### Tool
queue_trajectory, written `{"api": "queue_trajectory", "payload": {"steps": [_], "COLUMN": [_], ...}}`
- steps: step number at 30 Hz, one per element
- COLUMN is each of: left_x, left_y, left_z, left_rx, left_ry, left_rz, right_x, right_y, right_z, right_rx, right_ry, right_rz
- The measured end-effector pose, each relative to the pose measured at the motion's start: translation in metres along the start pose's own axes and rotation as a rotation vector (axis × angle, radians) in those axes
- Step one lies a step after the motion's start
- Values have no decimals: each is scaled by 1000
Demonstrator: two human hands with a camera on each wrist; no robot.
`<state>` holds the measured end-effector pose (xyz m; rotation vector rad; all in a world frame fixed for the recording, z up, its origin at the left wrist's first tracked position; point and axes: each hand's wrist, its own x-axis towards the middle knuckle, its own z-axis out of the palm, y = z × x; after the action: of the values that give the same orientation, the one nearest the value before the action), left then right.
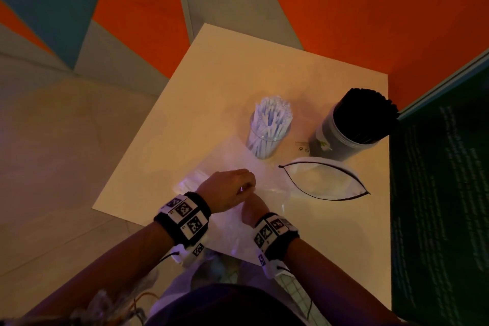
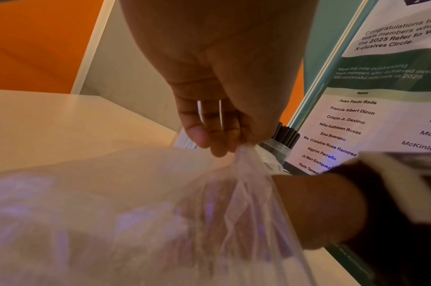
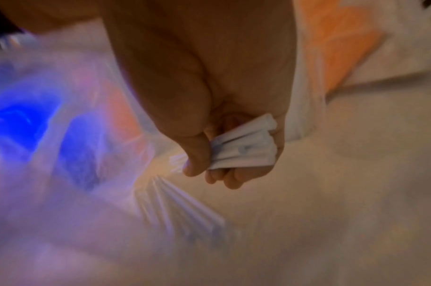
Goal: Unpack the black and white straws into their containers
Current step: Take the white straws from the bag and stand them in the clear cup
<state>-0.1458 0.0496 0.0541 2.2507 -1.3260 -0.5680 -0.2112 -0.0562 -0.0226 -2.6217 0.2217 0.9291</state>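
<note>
A clear plastic bag (image 1: 227, 233) lies at the table's near edge. My left hand (image 1: 230, 188) pinches its gathered rim (image 2: 244, 154) between thumb and fingers (image 2: 199, 135). My right hand (image 1: 252, 209) is pushed inside the bag (image 3: 62, 174) and grips a small bundle of white straws (image 3: 246, 147); more white straws (image 3: 185, 209) lie blurred beneath it. Farther back, a clear glass (image 1: 264, 143) stands full of white straws (image 1: 272, 111). To its right, a grey container (image 1: 333, 137) is packed with black straws (image 1: 367, 114).
An open white zip pouch (image 1: 325, 180) with a black rim lies on the table (image 1: 211, 82) in front of the grey container. A green poster board (image 1: 436, 193) stands along the table's right side. The floor beyond is orange, grey and teal.
</note>
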Motion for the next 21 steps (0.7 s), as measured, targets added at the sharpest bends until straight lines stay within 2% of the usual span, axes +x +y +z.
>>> {"api": "queue_trajectory", "payload": {"steps": [2, 5, 9, 13, 18, 21], "left_x": [1, 6, 14, 28, 51, 66], "left_y": [-2, -4, -5, 2, 32, 55], "left_z": [1, 3, 6, 8, -5, -12], "left_rx": [13, 36, 52, 83, -68, -166], "left_ry": [-8, -28, -58, -149, -11, -44], "left_rz": [-17, -43, -53, -72, 64, 84], "right_x": [-5, -19, -48, -90, -138, -144], "right_y": [-2, 10, 45, 82, 102, 89], "right_z": [-8, -29, -64, -118, -185, -206], "right_rx": [-141, -121, -116, -335, -577, -609], "right_ry": [11, -48, -170, -190, -47, 55], "right_rz": [-37, -64, 10, 50, 47, -23]}}
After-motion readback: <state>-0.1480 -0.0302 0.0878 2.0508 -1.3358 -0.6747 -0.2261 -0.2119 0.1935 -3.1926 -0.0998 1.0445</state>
